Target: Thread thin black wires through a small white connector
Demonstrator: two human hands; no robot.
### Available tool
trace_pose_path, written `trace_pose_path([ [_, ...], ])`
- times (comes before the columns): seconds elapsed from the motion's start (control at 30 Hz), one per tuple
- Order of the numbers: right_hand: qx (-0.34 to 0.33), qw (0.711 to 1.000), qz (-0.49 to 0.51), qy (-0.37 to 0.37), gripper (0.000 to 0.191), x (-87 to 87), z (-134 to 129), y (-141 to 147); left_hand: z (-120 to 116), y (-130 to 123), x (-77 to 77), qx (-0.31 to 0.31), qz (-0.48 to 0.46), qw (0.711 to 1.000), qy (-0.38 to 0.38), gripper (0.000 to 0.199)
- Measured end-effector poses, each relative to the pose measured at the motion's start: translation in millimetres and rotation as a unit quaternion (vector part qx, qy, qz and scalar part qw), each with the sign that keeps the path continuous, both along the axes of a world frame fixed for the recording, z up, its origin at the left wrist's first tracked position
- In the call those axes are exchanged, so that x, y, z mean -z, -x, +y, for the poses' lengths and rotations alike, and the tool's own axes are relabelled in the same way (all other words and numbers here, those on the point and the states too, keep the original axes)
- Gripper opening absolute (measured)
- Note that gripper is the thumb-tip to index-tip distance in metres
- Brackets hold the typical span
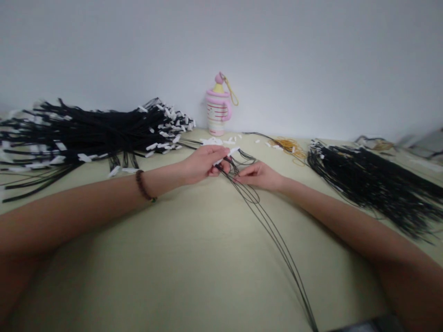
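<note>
My left hand (pixel 204 163), with a dark beaded bracelet at the wrist, is closed around one end of some thin black wires (pixel 273 226). A small white sleeve (pixel 234 150) pokes out past its thumb. Fingers of my right hand (pixel 261 176) are pinched together on the looping wires, just right of the left hand. From between the hands the wires run down toward the front edge of the view. Loops curl beneath my right fingertips, and the exact grip points are blurred.
A big pile of black wires with white ends (pixel 104 129) lies at the left. Another black wire bundle (pixel 374 184) spreads at the right. Yellow rubber bands (pixel 289 145) and small white pieces (pixel 211 142) lie at the back near a pink-and-white cup (pixel 217 113). A dark object (pixel 370 325) shows at the front edge.
</note>
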State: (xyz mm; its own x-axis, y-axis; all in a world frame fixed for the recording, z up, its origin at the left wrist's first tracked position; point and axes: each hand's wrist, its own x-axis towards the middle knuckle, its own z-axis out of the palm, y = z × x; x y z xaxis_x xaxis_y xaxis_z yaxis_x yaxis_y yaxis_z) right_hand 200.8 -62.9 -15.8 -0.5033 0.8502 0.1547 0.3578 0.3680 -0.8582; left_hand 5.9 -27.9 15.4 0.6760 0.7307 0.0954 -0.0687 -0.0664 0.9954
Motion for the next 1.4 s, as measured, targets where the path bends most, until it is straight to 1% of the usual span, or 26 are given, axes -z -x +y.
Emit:
trace_pose_path([
  [0.1, 0.029, 0.998, -0.017, 0.05, 0.032, -2.3, 2, -8, -7, 2, -9.4, 0.04, 0.03, 0.999, -0.02, 0.022],
  [0.17, 0.074, 0.996, -0.001, 0.051, 0.032, -1.3, 6, -12, -10, 2, -12.8, 0.046, 0.061, 0.996, -0.054, 0.022],
  [0.3, 0.183, 0.98, 0.07, 0.026, 0.022, 1.0, 15, -15, -10, 2, -11.4, 0.031, 0.126, 0.981, -0.148, 0.022],
  [0.4, 0.238, 0.967, 0.092, 0.026, 0.017, 1.0, 18, -16, -7, 1, -7.4, 0.013, 0.167, 0.964, -0.208, 0.024],
  [0.43, 0.254, 0.963, 0.09, 0.013, 0.016, 1.1, 17, -15, -6, 1, -6.2, 0.002, 0.179, 0.958, -0.224, 0.024],
  [0.5, 0.278, 0.957, 0.066, -0.056, 0.014, 1.5, 14, -13, -5, 0, -4.2, -0.024, 0.199, 0.948, -0.247, 0.024],
  [0.53, 0.277, 0.955, 0.046, -0.1, 0.013, 1.6, 11, -10, -4, 0, -3.3, -0.037, 0.207, 0.944, -0.254, 0.024],
  [0.6, 0.244, 0.955, 0.007, -0.171, 0.011, 1.0, 2, -3, -2, -1, -1.6, -0.056, 0.218, 0.939, -0.262, 0.025],
  [0.7, 0.168, 0.967, -0.011, -0.189, 0.007, -1.4, -15, 13, 0, -1, 0.2, -0.067, 0.222, 0.936, -0.266, 0.026],
  [0.77, 0.107, 0.983, -0.015, -0.15, 0.009, -2.4, -25, 22, 0, -1, 0.7, -0.073, 0.221, 0.935, -0.268, 0.027],
  [0.83, 0.058, 0.995, -0.005, -0.087, 0.015, -1.9, -30, 29, 0, -1, 0.6, -0.08, 0.222, 0.934, -0.269, 0.027],
  [0.9, 0.039, 0.998, 0.015, -0.039, 0.018, -0.7, -32, 32, 1, -1, 0.2, -0.091, 0.226, 0.931, -0.273, 0.028],
  [0.97, 0.049, 0.998, 0.028, -0.02, 0.019, -0.1, -30, 32, 2, 0, -0.8, -0.104, 0.233, 0.921, -0.293, 0.028],
  [1.03, 0.066, 0.997, 0.032, -0.01, 0.019, -0.5, -28, 30, 3, 1, -3.1, -0.119, 0.239, 0.901, -0.341, 0.029],
  [1.1, 0.073, 0.997, 0.036, -0.01, 0.02, -0.7, -25, 28, 1, 3, -7.1, -0.136, 0.247, 0.866, -0.414, 0.03],
  [1.2, 0.064, 0.996, 0.041, -0.035, 0.022, 1.2, -22, 26, -6, 8, -15.2, -0.166, 0.275, 0.784, -0.531, 0.029],
  [1.27, 0.067, 0.996, 0.039, -0.054, 0.022, 2.6, -21, 26, -10, 10, -19.8, -0.18, 0.3, 0.738, -0.577, 0.029],
  [1.33, 0.081, 0.994, 0.034, -0.066, 0.023, 1.9, -21, 25, -12, 12, -22.0, -0.188, 0.322, 0.714, -0.592, 0.031],
  [1.4, 0.098, 0.992, 0.031, -0.075, 0.023, -2.1, -20, 24, -11, 12, -21.1, -0.187, 0.342, 0.703, -0.595, 0.032],
])
